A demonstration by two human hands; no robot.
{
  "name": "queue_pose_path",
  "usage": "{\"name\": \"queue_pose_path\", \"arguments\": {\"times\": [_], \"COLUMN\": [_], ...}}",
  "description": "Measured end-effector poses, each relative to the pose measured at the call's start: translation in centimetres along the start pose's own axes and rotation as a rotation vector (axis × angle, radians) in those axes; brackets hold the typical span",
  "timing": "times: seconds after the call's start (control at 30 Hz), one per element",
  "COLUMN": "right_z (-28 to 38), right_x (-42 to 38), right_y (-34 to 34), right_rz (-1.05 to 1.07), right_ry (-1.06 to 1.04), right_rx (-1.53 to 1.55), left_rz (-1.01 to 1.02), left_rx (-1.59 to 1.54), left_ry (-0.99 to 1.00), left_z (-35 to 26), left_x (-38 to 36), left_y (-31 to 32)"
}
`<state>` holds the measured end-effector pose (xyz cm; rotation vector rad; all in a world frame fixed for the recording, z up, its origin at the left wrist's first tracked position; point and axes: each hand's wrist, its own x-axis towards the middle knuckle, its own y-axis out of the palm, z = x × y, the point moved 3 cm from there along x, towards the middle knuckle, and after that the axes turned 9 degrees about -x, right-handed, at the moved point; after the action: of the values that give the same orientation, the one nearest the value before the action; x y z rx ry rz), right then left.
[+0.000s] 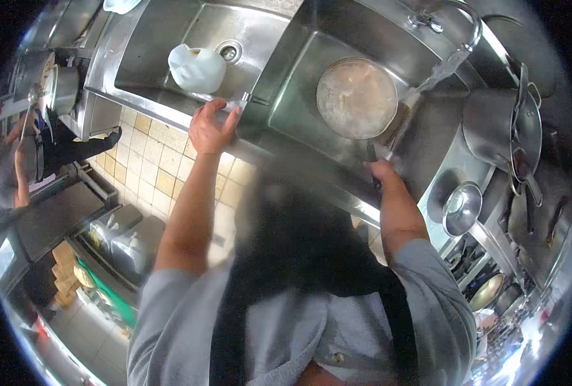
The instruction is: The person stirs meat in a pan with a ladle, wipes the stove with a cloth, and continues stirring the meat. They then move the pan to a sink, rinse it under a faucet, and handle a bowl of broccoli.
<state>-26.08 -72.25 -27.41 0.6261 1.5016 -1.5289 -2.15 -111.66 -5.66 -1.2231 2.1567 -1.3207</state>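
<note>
My left hand (214, 127) rests on the front rim of the steel sink (199, 119), near the divider between basins, with thumb and fingers apart. A small shiny metal piece (246, 98) lies just beyond its thumb. My right hand (381, 170) is closed around the black handle (371, 153) of a tool in the right basin. The tool's long, flat far part (402, 122) slants toward the running water; motion blur and water hide its exact kind. Left of it sits a round vessel (357, 98) with a cloudy, brownish-white surface.
Water runs from a curved faucet (474, 29) at upper right. A cut white plastic jug (197, 69) lies in the left basin near the drain (229, 51). Pans (492, 122) and a metal ladle-like utensil (463, 209) are at right. Another person (25, 151) stands far left.
</note>
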Motion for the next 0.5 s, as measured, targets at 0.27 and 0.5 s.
{"name": "queue_pose_path", "arguments": {"times": [0.27, 0.5], "right_z": [-1.2, 1.0], "right_x": [0.2, -4.2], "right_y": [0.6, -1.7], "right_rz": [0.159, 0.217], "right_ry": [-0.11, -0.033], "right_rx": [-0.17, 0.12], "left_rz": [0.017, 0.009], "left_rx": [0.029, 0.034], "left_ry": [-0.004, 0.0], "left_z": [0.7, 1.0], "left_x": [-0.1, -0.1], "left_y": [0.2, 0.3]}}
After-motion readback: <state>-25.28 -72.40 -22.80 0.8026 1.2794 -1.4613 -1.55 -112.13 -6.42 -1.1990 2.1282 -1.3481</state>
